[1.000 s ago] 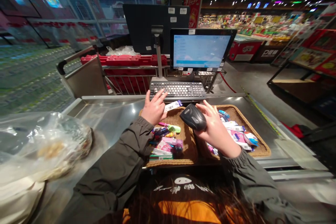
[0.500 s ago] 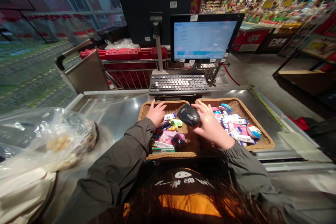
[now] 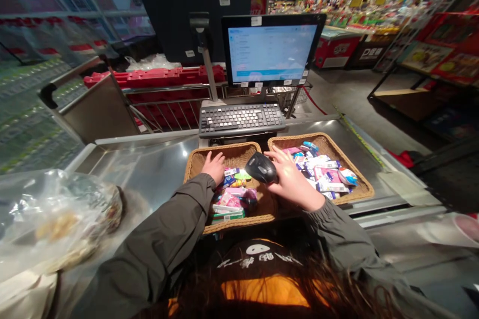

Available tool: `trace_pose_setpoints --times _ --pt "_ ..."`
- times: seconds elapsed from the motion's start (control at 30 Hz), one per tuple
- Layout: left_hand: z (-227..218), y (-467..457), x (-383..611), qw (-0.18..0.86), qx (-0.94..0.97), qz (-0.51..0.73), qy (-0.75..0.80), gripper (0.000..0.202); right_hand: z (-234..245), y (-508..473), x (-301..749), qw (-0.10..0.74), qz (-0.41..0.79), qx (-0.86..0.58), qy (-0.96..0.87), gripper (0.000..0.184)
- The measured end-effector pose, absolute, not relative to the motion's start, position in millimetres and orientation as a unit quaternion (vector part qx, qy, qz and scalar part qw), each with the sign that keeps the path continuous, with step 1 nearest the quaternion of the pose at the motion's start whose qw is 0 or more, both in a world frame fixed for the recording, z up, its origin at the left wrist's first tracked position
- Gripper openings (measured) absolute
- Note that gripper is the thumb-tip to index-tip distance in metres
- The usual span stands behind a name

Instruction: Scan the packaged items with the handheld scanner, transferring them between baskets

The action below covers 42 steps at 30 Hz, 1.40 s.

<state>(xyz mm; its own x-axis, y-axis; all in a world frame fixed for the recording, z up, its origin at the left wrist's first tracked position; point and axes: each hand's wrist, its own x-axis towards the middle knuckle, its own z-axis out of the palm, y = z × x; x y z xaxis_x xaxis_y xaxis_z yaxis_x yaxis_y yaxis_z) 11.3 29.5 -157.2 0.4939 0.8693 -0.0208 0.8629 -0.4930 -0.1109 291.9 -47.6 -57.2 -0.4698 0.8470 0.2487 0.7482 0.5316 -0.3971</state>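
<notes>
My right hand (image 3: 295, 183) grips a black handheld barcode scanner (image 3: 261, 167), held above the space between two woven baskets. Over the far left part of the left basket (image 3: 239, 149), my left hand (image 3: 214, 168) has its fingers stretched apart and holds nothing I can see. Small colourful packets (image 3: 231, 199) lie in that basket, just right of and below the left hand. More small packs (image 3: 325, 173), many white and blue, fill the right basket (image 3: 368, 193), beyond my right hand.
A keyboard (image 3: 242, 118) and a lit monitor (image 3: 271, 52) stand behind the baskets. Clear plastic bags (image 3: 63, 219) lie on the metal counter (image 3: 153, 164) at left. A shopping trolley (image 3: 93, 104) stands beyond. A whitish cup-like object (image 3: 454, 229) is at the right.
The view has turned slightly right, so the baskets and monitor sit further left. The whitish object at the right edge has come into view. Both hands keep nearly the same pose.
</notes>
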Motion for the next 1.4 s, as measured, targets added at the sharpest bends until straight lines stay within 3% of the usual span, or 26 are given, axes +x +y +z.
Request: trace_pose_setpoints --times 0.5,0.77,0.97,1.03,1.13,1.4 --pt "-72.4 13.5 173.5 -0.019 -0.949 -0.069 -0.307 0.047 -44.5 -70.1 407.4 0.376 -0.025 -0.595 -0.710 0.060" --pt "-112.0 -17.7 275.5 -0.004 -0.962 -0.025 -0.271 0.051 -46.2 -77.8 458.2 0.402 -0.045 -0.628 -0.665 0.057" --pt "-133.0 -13.4 286.6 0.003 -0.961 -0.002 -0.275 0.071 -45.7 -75.4 470.3 0.400 -0.022 -0.633 -0.663 0.058" --pt "-133.2 -13.1 284.5 -0.002 -0.964 -0.008 -0.267 0.062 -44.7 -73.6 471.6 0.397 -0.016 -0.637 -0.660 0.060" --pt "-130.8 -10.3 281.1 -0.011 -0.959 -0.045 -0.278 0.022 -44.5 -69.6 472.8 0.390 -0.013 -0.641 -0.661 0.061" --pt "-130.5 15.8 271.1 -0.043 -0.951 -0.065 -0.300 0.016 -48.9 -57.2 472.4 0.380 -0.003 -0.633 -0.675 0.062"
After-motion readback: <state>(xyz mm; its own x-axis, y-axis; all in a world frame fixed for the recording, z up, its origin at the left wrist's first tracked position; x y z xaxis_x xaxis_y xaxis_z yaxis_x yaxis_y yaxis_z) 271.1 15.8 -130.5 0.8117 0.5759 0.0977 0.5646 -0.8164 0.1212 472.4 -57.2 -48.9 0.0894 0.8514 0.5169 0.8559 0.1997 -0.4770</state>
